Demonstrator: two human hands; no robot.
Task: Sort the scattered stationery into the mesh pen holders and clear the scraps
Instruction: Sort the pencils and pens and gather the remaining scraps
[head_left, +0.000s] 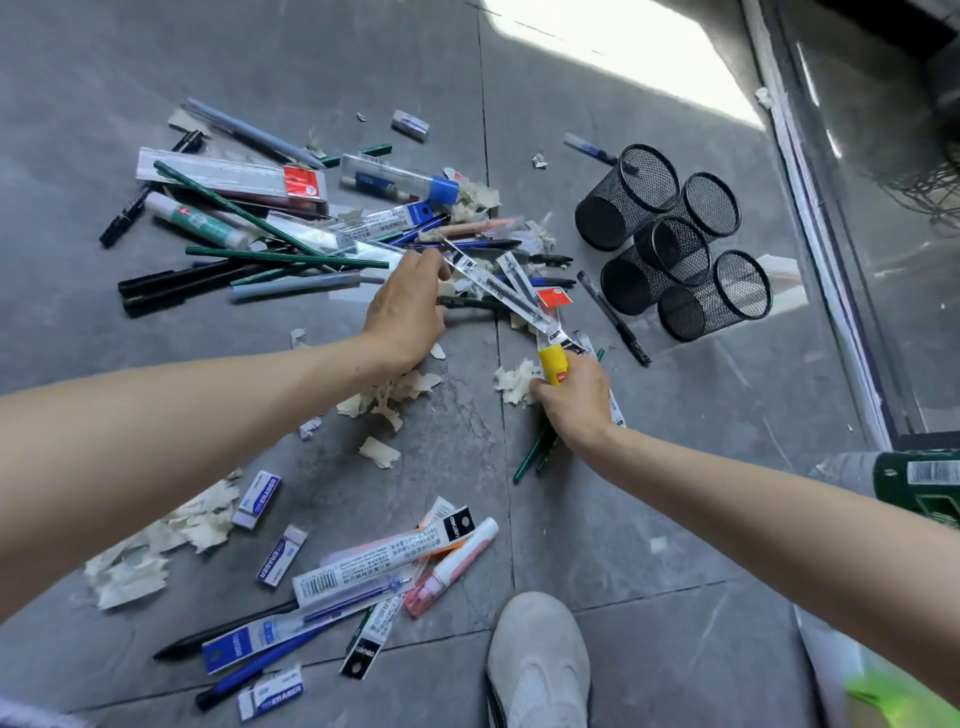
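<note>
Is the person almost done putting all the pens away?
Not nearly. Done: nothing yet, since the four mesh holders look empty. In hand: the right hand grips a yellow-capped stick together with green pencils, while the left hand reaches into the big pile. Left: that pile, the erasers and refill packets near the shoe, and the paper scraps scattered around.

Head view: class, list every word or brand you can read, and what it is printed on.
"ERASER": sleeves of three white erasers.
"deli": black tab of a refill pack.
Barcode digits and other small print: too small to read.
</note>
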